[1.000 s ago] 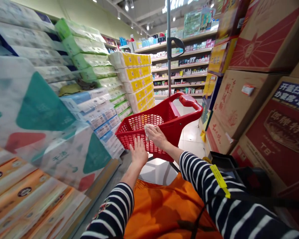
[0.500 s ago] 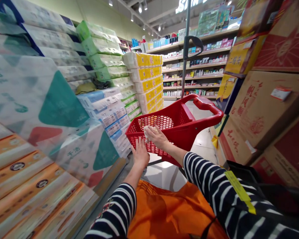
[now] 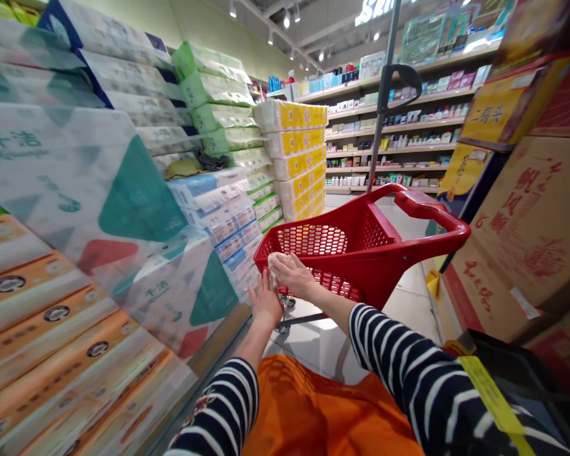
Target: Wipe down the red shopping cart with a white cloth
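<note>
Right hand (image 3: pixel 293 275) grip: fingers curled down over a white cloth (image 3: pixel 273 259), pressing it on the near rim of the red basket (image 3: pixel 361 253), centre of frame. Left hand (image 3: pixel 265 299) grip: open, fingers flat and spread, holding nothing, touching the basket's near corner just below the cloth. Both sleeves striped navy-white; orange fabric (image 3: pixel 313 411) at bottom centre. Basket is a mesh-walled trolley with a red handle (image 3: pixel 425 208) on its far right and a grey pole (image 3: pixel 384 114) rising behind it. It stands on a pale glossy tiled floor (image 3: pixel 411 294) in a narrow shop aisle. Left of frame: stacked tissue packs (image 3: pixel 123 209), then yellow packs (image 3: pixel 297 145) further back. Right of frame: cardboard boxes (image 3: pixel 527 215) with red print. Upper centre: stocked shelves (image 3: pixel 422 117), ceiling spotlights (image 3: pixel 285 18).
</note>
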